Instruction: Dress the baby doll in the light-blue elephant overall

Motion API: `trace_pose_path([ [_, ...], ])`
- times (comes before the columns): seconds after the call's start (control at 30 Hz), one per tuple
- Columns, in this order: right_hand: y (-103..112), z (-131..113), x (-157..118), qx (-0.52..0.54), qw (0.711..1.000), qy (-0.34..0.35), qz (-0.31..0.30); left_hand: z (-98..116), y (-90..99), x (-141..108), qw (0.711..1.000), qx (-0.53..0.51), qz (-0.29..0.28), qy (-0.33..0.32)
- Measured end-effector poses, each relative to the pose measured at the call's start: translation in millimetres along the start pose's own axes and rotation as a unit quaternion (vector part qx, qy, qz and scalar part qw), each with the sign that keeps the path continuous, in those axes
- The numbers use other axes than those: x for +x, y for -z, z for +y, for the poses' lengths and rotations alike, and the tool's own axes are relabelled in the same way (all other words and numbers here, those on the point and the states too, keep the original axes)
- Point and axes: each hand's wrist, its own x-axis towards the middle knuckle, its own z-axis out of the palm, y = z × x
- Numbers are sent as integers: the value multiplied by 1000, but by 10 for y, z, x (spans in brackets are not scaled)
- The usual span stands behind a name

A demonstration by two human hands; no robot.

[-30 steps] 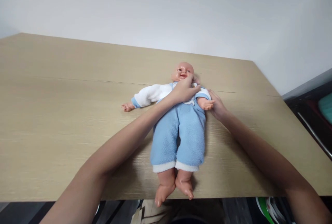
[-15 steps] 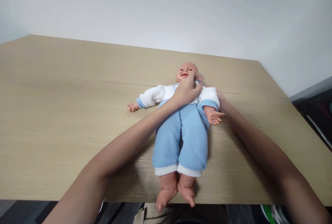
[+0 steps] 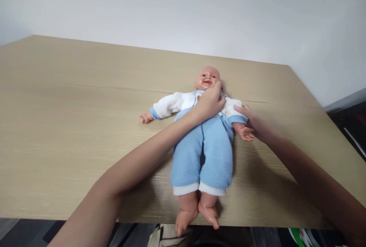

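A bald baby doll (image 3: 201, 155) lies on its back, its feet at the table's near edge. It wears blue fleece trousers and a white top (image 3: 184, 101) with blue cuffs. My left hand (image 3: 212, 100) reaches across its chest, fingers closed at the collar and shoulder beside the chin; the fingertips are partly hidden. At the doll's outer arm on the right, my right hand (image 3: 253, 119) has its thumb on top of the white sleeve (image 3: 235, 109), with the other fingers behind it, mostly out of sight.
The wooden table (image 3: 71, 132) has a thin seam across it and meets a pale wall (image 3: 183, 10) at the back. A dark object (image 3: 350, 125) stands past the right edge. Below the near edge, a green and white item (image 3: 299, 236) shows.
My right hand has come out from behind the doll's shoulder to its sleeve, and that doll arm has shifted outward. My left hand stays at the collar.
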Motion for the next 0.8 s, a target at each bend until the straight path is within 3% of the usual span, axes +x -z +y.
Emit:
trace_pose_path([
  [0.1,222,-68,-249,68,989,-130,-32,2,-18,-10,1000,12,-2,-7],
  [0.2,502,-27,-367,46,987,-155,-2,2,-25,-13,1000,15,0,-4],
  [0.4,910,295,-372,-17,993,-106,50,-45,-49,-2,999,36,9,-12],
  [0.6,820,385,-434,-117,991,-19,59,-69,-31,4,998,36,23,-44],
  [0.8,802,456,-473,-276,948,121,99,-34,225,-136,989,61,77,-112],
])
